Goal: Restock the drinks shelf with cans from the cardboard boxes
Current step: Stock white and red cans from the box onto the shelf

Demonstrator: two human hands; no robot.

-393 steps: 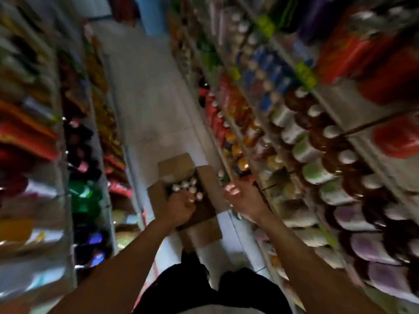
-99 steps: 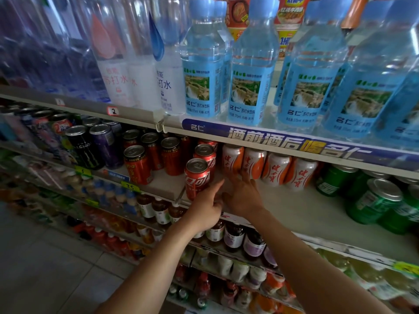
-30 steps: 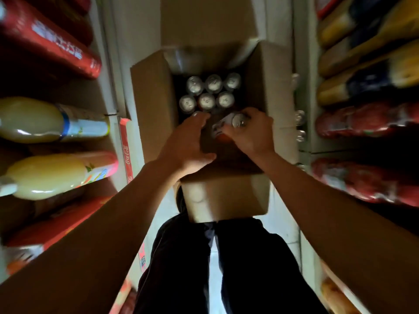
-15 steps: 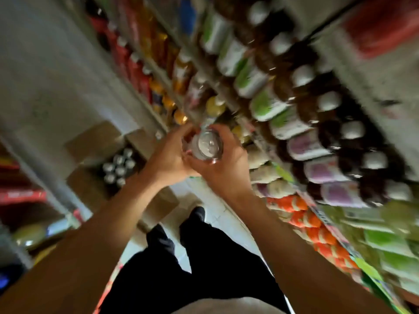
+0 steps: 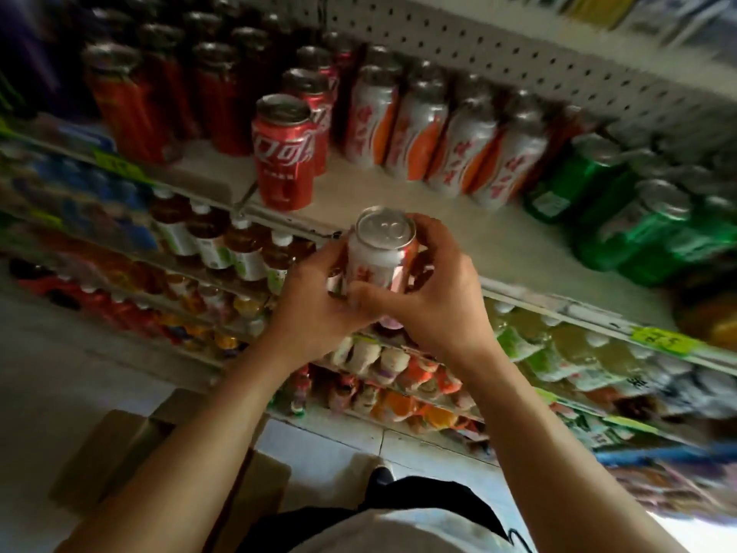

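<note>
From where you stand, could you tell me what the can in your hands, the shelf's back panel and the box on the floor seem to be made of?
The white-and-orange can looks like thin aluminium: bright silvery top, glossy printed wall. The back panel looks like pale painted metal pegboard, with regular rows of holes. The box looks like plain brown cardboard, matte, flaps folded open.

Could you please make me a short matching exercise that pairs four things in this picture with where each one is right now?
Things:
1. white and orange can
2. red cola can
3. green cans
4. cardboard box

Places:
A. on the floor, lower left
B. held in both hands
C. at the shelf's front edge, left
D. on the shelf, right side

Pairs: 1-B, 2-C, 3-D, 4-A
</note>
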